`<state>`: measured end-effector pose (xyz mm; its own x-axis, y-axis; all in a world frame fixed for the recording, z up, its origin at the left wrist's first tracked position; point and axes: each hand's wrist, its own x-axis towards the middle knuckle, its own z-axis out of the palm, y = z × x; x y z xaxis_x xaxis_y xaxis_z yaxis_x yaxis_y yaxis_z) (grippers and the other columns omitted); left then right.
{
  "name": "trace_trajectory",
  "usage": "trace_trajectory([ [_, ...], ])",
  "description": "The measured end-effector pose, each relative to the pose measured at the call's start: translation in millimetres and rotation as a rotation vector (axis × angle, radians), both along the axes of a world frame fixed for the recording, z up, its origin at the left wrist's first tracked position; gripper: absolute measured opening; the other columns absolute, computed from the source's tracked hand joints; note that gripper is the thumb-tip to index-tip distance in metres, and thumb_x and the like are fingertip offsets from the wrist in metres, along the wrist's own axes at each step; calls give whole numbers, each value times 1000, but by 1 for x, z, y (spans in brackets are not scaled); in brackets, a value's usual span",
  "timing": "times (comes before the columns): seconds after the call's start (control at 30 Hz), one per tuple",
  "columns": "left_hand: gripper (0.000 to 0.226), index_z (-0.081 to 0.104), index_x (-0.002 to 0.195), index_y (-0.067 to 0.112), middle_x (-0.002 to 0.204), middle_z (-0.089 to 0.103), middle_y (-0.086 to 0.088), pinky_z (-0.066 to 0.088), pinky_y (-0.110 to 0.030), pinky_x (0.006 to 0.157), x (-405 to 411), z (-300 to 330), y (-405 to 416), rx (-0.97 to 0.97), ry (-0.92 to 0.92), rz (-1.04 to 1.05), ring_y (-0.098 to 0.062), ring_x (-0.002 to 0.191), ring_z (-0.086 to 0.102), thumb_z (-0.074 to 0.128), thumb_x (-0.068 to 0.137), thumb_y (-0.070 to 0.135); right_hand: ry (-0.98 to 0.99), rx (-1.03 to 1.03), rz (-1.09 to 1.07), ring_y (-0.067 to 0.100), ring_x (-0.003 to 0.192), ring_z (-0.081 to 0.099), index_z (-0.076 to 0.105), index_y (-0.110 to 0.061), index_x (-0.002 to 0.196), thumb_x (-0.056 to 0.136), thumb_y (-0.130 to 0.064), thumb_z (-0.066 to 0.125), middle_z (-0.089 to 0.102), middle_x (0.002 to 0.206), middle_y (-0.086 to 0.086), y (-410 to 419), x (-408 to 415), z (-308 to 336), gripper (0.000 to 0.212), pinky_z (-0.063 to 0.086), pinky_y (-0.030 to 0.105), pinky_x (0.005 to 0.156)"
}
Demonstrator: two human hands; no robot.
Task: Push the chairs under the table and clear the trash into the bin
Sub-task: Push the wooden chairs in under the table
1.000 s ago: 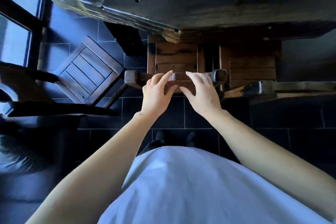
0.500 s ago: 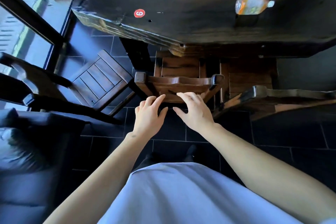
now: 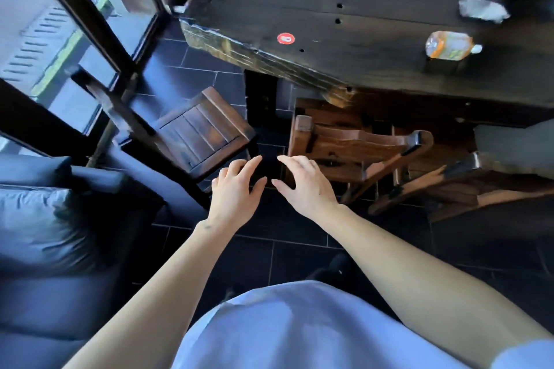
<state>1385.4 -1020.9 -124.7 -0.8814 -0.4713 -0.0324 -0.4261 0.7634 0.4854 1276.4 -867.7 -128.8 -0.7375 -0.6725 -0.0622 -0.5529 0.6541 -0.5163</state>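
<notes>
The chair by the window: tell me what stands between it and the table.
Nothing visible blocks the chair by the window: only bare floor tiles lie between it and the table. Both hands hover empty beside it.

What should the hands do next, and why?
Probably reach left and take hold of the chair by the window. It stands clear of the table, seat fully showing, while the chair in front already sits under the edge. Both the left hand and right hand are open, holding nothing.
</notes>
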Motion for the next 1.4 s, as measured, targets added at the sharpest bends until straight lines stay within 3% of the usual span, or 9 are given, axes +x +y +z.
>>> trace_trajectory([
  [0.33, 49, 46, 147, 33, 134, 53, -3, 42, -51, 100, 138, -4, -130, 43, -17, 198, -32, 120, 50, 55, 100, 41, -30, 17, 123, 19, 130, 44, 42, -29, 148, 97, -50, 57, 51, 139, -4, -141, 100, -2, 57, 46, 37, 102],
  [0.6, 48, 48, 145, 32, 132, 56, 0, 45, -48, 94, 169, -6, -214, 14, -17, 287, -33, 115, 53, 58, 99, 38, -58, 24, 225, 20, 133, 41, 42, -30, 148, 97, -50, 55, 49, 142, -5, -244, 114, -7, 56, 47, 40, 101],
  [1.17, 46, 48, 144, 34, 132, 54, -2, 42, -48, 98, 67, -17, -428, -41, -186, 49, -34, 116, 51, 56, 100, 40, -203, -50, -3, 25, 131, 45, 45, -28, 146, 96, -46, 59, 53, 138, 3, -428, 47, -26, 55, 44, 43, 104],
  [1.4, 50, 45, 146, 35, 137, 53, -2, 42, -51, 102, -27, -26, -456, -21, -242, -270, -34, 123, 49, 57, 98, 35, -219, -85, -277, 20, 132, 45, 45, -30, 146, 96, -48, 60, 52, 138, -1, -433, 14, -26, 56, 44, 38, 105],
])
